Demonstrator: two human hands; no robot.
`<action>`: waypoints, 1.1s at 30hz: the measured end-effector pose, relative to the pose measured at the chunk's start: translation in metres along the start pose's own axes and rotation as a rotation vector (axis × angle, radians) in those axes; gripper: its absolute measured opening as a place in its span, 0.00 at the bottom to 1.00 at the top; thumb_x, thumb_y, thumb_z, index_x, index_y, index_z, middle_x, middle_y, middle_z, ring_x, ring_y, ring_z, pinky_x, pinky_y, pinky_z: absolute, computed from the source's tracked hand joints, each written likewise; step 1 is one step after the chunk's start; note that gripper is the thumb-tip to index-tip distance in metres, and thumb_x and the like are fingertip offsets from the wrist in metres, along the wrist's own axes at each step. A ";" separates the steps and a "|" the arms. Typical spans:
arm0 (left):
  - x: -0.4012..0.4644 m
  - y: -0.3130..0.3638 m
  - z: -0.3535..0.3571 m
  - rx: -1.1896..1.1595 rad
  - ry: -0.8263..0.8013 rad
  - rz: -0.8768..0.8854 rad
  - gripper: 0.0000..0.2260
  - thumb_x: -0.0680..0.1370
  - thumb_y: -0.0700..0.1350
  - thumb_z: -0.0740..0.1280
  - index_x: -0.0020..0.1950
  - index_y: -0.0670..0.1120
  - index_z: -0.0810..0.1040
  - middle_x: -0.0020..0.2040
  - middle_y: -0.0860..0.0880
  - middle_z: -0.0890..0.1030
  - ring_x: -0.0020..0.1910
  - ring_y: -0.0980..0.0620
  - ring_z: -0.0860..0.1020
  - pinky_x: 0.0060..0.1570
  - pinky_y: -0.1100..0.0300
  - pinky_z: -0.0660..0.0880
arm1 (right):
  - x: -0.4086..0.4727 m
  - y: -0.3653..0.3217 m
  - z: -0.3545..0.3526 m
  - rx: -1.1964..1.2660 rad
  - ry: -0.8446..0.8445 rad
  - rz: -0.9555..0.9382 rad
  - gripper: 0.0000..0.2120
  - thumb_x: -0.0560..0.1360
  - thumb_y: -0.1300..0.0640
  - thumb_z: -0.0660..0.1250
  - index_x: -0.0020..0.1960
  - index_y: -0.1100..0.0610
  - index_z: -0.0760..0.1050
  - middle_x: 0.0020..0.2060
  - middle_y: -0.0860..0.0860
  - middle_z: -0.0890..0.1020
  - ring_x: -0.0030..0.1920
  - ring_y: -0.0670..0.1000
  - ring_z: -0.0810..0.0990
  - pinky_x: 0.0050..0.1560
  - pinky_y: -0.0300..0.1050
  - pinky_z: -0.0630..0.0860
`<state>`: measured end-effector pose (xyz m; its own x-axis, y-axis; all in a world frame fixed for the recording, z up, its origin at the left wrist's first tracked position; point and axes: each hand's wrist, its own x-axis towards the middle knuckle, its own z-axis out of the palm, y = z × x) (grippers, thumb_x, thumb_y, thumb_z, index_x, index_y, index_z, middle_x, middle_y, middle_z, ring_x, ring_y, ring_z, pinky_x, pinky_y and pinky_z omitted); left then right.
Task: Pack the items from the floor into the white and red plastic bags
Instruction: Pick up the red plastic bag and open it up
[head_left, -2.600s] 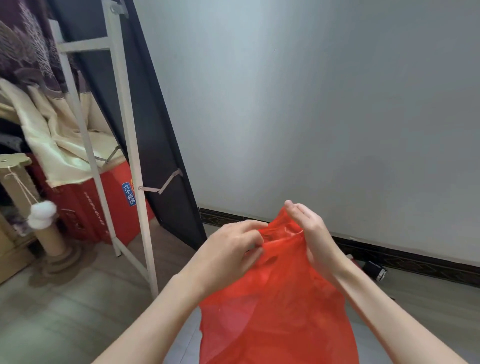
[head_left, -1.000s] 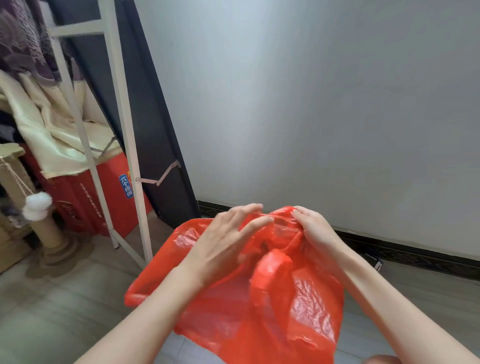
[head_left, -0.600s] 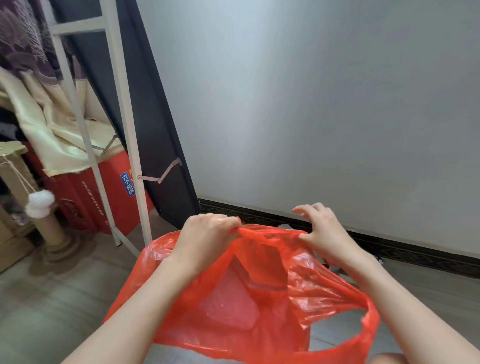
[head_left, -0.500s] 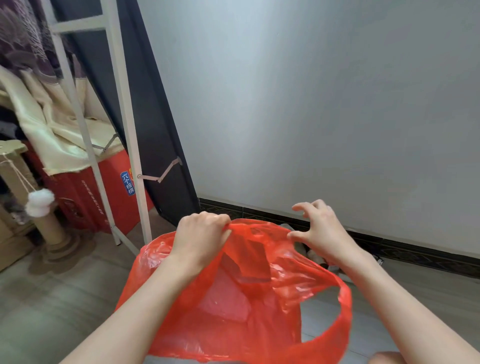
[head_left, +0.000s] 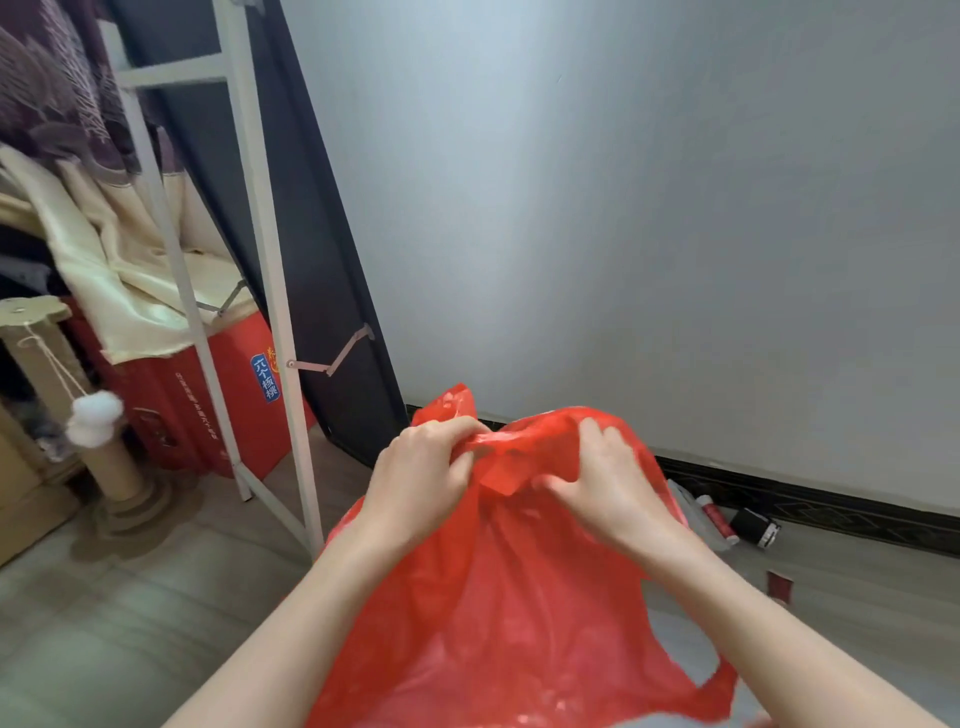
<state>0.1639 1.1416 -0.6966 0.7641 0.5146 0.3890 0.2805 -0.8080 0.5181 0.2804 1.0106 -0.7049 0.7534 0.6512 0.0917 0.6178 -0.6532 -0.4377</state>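
Up in front of the person: one red plastic bag (head_left: 519, 597) hangs in the air, above the floor (head_left: 130, 613).
Left hand: the left hand (head_left: 421, 483) has its fingers curled tight round the bag's top edge.
Right hand: the right hand (head_left: 608, 488) pinches the top edge too, thumb under and fingers over the plastic.
How far along: my guess is the job is only starting. The bag looks flat, and I cannot see into it.
What is left: the bag's mouth needs pulling open, then the things go in. No white bag shows.
Things to pack, counted: one small black can (head_left: 756, 526) and one red and white tube (head_left: 716, 518) lie by the wall, and one little red packet (head_left: 779, 586) lies nearer. Others may hide behind the bag.
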 end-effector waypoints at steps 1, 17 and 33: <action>0.000 0.001 -0.002 -0.094 -0.032 0.031 0.08 0.77 0.44 0.64 0.52 0.51 0.81 0.48 0.51 0.83 0.50 0.50 0.79 0.49 0.53 0.75 | 0.002 0.004 -0.002 -0.057 0.060 -0.020 0.27 0.71 0.46 0.68 0.62 0.58 0.64 0.57 0.59 0.72 0.62 0.60 0.68 0.61 0.54 0.66; 0.006 -0.018 -0.025 -0.035 0.258 -0.330 0.10 0.78 0.48 0.62 0.50 0.48 0.81 0.48 0.44 0.82 0.52 0.39 0.77 0.48 0.50 0.71 | 0.012 0.038 -0.027 0.030 0.408 -0.587 0.02 0.72 0.67 0.64 0.43 0.64 0.75 0.41 0.59 0.80 0.41 0.59 0.79 0.45 0.45 0.70; -0.003 0.032 0.019 0.161 0.041 0.544 0.13 0.75 0.48 0.59 0.59 0.53 0.71 0.40 0.49 0.78 0.31 0.45 0.78 0.23 0.53 0.74 | 0.009 0.023 -0.027 0.958 -0.044 -0.154 0.10 0.78 0.63 0.58 0.41 0.54 0.71 0.34 0.51 0.74 0.30 0.41 0.71 0.31 0.31 0.69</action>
<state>0.1814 1.1089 -0.6963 0.8010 0.0205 0.5984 -0.0591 -0.9918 0.1132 0.3077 0.9910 -0.6897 0.6582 0.7301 0.1836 0.2490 0.0190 -0.9683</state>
